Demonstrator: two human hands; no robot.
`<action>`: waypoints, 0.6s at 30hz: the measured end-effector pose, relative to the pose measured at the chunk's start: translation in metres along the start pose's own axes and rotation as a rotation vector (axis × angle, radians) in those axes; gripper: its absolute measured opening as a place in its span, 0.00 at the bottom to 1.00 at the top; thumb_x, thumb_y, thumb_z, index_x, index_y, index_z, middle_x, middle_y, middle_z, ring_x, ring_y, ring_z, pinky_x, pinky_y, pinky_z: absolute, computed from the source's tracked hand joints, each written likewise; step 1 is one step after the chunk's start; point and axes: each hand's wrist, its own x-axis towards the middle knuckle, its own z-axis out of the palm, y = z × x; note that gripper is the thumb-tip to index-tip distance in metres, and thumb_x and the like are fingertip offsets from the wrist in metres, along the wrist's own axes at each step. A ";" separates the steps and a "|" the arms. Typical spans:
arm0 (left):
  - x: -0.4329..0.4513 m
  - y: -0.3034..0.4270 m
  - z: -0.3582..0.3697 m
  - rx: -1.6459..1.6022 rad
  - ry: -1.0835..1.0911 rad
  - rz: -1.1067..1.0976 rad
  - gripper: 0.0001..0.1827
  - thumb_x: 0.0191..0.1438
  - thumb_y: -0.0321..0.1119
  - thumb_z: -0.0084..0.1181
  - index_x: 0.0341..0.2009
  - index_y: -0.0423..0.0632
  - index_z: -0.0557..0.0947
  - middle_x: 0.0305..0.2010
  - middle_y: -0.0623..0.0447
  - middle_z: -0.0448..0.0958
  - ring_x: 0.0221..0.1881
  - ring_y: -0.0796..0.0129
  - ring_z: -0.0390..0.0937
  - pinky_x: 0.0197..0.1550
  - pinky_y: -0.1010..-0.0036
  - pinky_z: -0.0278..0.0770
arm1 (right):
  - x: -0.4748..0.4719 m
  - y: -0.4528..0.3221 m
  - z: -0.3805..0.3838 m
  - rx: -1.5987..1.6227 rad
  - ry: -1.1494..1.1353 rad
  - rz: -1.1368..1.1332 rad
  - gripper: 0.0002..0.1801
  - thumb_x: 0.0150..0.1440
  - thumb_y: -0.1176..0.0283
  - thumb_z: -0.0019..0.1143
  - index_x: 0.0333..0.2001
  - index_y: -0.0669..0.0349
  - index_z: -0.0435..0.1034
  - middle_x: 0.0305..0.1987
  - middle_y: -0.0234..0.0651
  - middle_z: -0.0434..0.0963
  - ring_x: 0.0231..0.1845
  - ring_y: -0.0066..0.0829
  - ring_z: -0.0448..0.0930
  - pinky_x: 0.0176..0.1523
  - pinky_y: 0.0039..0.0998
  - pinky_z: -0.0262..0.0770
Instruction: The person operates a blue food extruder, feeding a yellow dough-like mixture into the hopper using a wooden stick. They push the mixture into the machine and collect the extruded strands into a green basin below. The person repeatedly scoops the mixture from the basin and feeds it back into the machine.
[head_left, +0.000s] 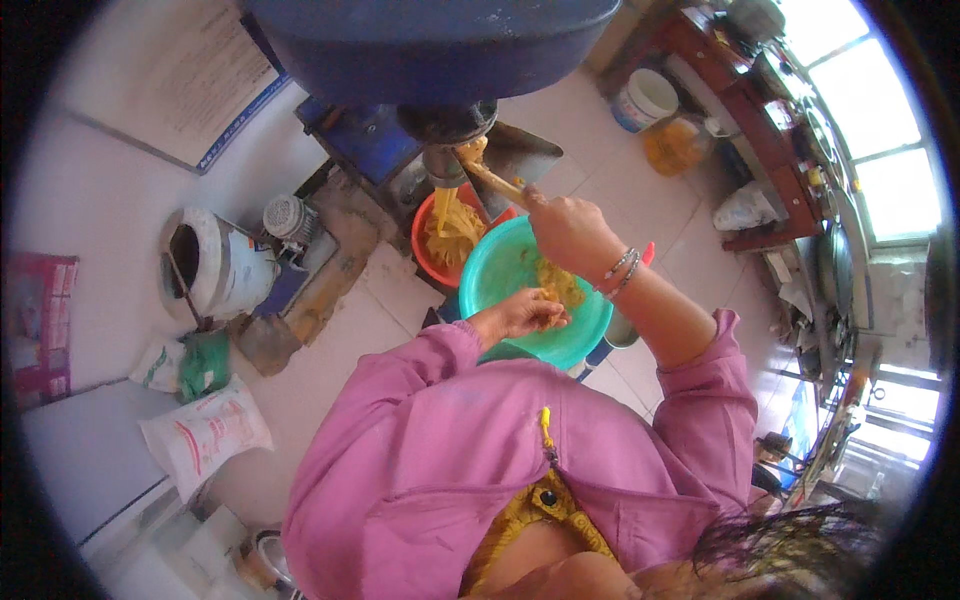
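Note:
My right hand (571, 231) grips a light wooden stick (495, 184), whose far end meets yellow dough (472, 151) at the machine's feed opening. Over a turquoise basin (491, 262), the fingers of my left hand (525, 313) curl around a lump of yellow dough (552, 315). More crumbly dough (559, 281) lies in the basin, partly covered by my right hand and wrist. Flat yellow strips (448, 206) hang from the metal outlet (444, 166) of the machine. They run down into an orange-red basin (421, 259), where a pile of similar strips (455, 236) lies.
The machine's dark blue housing (435, 52) fills the top. A drum-shaped machine (232, 262) with a motor (287, 217) stands left, near a white sack (206, 435). At upper right are a white bucket (649, 97), a jug of amber liquid (675, 146) and a reddish-brown cabinet (765, 127).

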 end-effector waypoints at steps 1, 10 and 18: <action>-0.009 0.005 0.009 -0.031 0.027 -0.028 0.11 0.53 0.28 0.57 0.40 0.48 0.71 0.36 0.51 0.75 0.34 0.66 0.77 0.32 0.68 0.76 | 0.001 -0.003 -0.001 -0.003 -0.007 -0.012 0.23 0.53 0.75 0.45 0.55 0.65 0.63 0.25 0.49 0.77 0.29 0.46 0.80 0.30 0.42 0.75; 0.000 0.005 -0.025 0.088 0.083 -0.068 0.20 0.46 0.28 0.62 0.43 0.55 0.70 0.35 0.56 0.74 0.26 0.73 0.73 0.21 0.79 0.62 | -0.005 0.014 -0.009 0.028 -0.019 0.108 0.24 0.54 0.75 0.45 0.56 0.66 0.62 0.26 0.49 0.77 0.29 0.47 0.80 0.31 0.43 0.74; 0.009 0.006 -0.011 0.210 0.160 -0.008 0.13 0.46 0.25 0.62 0.36 0.50 0.73 0.25 0.60 0.70 0.22 0.77 0.70 0.17 0.82 0.59 | -0.003 0.009 -0.011 -0.016 -0.012 0.031 0.24 0.54 0.74 0.43 0.56 0.69 0.61 0.24 0.49 0.77 0.28 0.47 0.80 0.31 0.43 0.75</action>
